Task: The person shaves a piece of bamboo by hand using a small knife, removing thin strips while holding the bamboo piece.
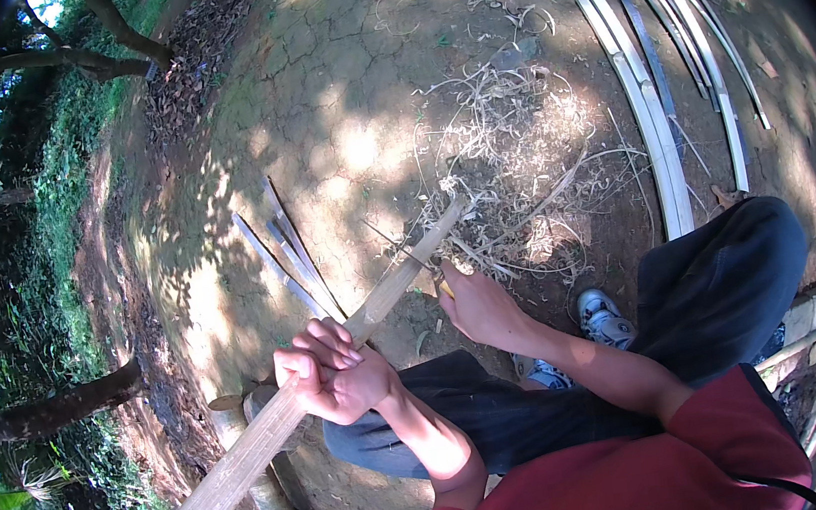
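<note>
A long, pale bamboo slat (236, 466) runs slantwise from the lower left up to the middle of the view. My left hand (333, 374) is closed around it partway along, fingers curled and palm side partly showing. In my right hand (485, 309) is a knife (395, 243), its thin dark blade lying across the slat near the far end. A bit of the yellowish handle shows between my fingers; the rest is hidden in my grip. Beyond the slat's tip lies a heap of curled shavings (525, 131) on the dirt.
Several long bamboo strips (650, 127) lie on the ground at the far right. A few shorter dark strips (297, 252) lie left of the slat. Cut logs (273, 502) stand at lower left, near my bent knees. Trees and greenery (27, 268) border the left side.
</note>
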Demonstrator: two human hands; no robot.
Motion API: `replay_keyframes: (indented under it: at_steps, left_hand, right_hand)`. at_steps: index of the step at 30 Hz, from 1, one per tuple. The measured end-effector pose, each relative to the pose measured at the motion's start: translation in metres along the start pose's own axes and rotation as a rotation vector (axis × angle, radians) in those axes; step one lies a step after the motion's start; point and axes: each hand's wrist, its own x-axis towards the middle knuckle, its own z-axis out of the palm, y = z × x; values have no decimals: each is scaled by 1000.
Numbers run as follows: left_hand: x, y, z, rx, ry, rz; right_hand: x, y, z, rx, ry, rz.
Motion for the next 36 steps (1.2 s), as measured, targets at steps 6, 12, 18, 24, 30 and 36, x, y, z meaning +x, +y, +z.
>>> replay_keyframes:
  at_steps: [6,12,18,24,30,36]
  left_hand:
    - [3,0,11,-78,-60,-15]
    - [3,1,4,-47,-39,-43]
    - [8,-1,-10,-125,-82,-44]
    - [12,-1,-18,-133,-111,-47]
    - [8,2,-6,-128,-109,-57]
    - [9,-1,12,6,-92,-54]
  right_hand:
    - [64,123,26,-90,28,195]
    - [12,6,-1,23,7,6]
    - [51,80,21,-80,76,134]
    - [27,25,10,-10,13,46]
    - [45,72,30,-42,77,128]
    - [65,118,28,-110,123,217]
